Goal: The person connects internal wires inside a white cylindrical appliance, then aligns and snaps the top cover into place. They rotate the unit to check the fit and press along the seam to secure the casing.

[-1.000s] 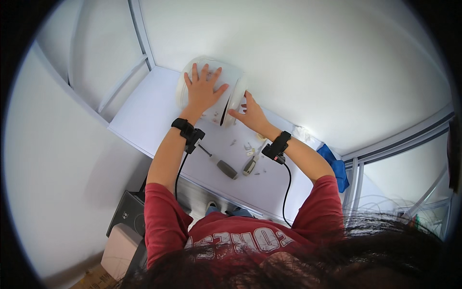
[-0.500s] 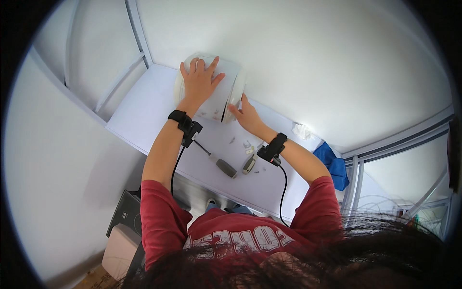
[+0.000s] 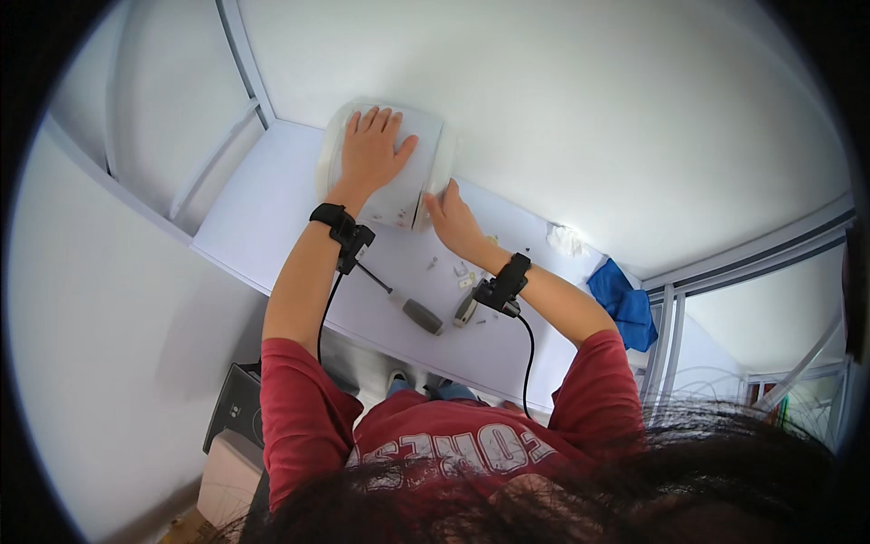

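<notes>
Table (image 3: 258,199): beneath all fingers.
White casing (image 3: 399,189): under the left fingers, which apparently steady it.
Left hand (image 3: 372,156): fingers slightly spread, flat.
Right hand (image 3: 456,222): narrow, seemingly pinching the casing's right edge.
Long screwdriver (image 3: 421,317): bodyward of the fingers, perhaps for easy reach.
Small parts (image 3: 466,281): bodyward of the right fingers.

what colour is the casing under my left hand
White, perhaps slightly off-white; the casing shows best in the head view.
</notes>
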The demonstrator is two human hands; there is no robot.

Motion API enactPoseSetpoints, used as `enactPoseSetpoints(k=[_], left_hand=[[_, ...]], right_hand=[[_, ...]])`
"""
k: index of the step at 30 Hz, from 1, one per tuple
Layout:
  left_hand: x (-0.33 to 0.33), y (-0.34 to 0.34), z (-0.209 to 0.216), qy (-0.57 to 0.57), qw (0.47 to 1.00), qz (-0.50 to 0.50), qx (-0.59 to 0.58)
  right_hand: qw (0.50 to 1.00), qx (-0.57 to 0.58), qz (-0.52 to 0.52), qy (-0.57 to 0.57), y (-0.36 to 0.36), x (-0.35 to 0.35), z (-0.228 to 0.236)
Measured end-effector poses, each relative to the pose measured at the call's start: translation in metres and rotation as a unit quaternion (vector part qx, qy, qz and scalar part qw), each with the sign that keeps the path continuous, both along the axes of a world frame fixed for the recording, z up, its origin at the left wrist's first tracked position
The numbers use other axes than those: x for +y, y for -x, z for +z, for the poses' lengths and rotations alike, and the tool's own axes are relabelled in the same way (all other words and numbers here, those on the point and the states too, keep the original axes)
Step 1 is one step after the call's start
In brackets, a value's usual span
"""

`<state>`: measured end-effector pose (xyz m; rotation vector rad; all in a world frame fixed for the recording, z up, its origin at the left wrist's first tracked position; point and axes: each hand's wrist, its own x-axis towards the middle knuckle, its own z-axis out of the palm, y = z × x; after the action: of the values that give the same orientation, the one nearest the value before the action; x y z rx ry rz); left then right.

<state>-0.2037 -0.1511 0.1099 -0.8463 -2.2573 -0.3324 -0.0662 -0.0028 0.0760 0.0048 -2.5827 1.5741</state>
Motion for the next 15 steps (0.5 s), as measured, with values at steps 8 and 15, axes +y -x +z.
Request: enactPoseSetpoints(k=[8, 15], left_hand=[[-0.002, -0.001, -0.003, -0.007, 1.000, -0.002, 0.003], [0.002, -0.002, -0.004, -0.018, 1.000, -0.001, 0.017]], right_hand=[[0.999, -0.037, -0.002, -0.010, 0.000, 0.002, 0.008], [0.999, 0.001, -0.050, -0.003, 0.004, -0.003, -0.005]])
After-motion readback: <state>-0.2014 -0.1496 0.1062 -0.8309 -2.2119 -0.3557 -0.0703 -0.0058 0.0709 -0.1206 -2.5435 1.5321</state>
